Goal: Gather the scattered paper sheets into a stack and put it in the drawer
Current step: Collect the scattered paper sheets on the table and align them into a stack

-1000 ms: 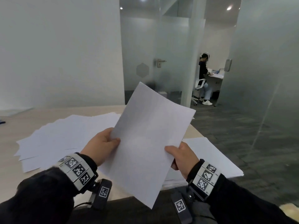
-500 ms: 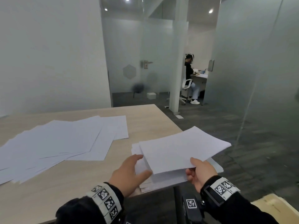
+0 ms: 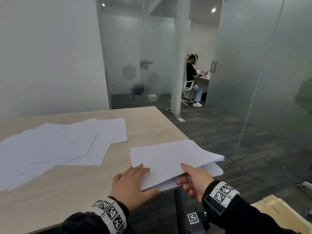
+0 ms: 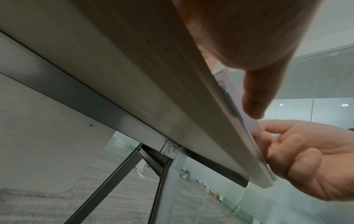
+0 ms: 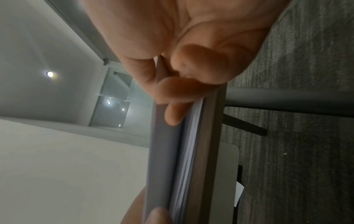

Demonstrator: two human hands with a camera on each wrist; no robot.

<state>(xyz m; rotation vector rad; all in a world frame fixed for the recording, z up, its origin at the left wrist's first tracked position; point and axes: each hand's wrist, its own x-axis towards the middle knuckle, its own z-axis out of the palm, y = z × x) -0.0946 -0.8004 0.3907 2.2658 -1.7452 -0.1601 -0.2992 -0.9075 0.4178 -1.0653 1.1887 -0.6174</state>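
A stack of white paper sheets lies at the near right corner of the wooden table, overhanging its right edge. My right hand grips the stack's near edge, thumb on top and fingers underneath; the right wrist view shows the sheets pinched between thumb and fingers. My left hand lies flat with straight fingers at the stack's near left corner, thumb along the table's front edge. Several loose sheets lie fanned over the table's left half. No drawer is in view.
The table's metal legs show under its edge. A light wooden piece lies low at the right. Frosted glass walls surround the room. A person sits at a desk beyond the open doorway. Dark floor lies to the right.
The sheets I held upright in both hands have come down onto the stack at the table's corner. My left hand let go and now lies flat beside it.
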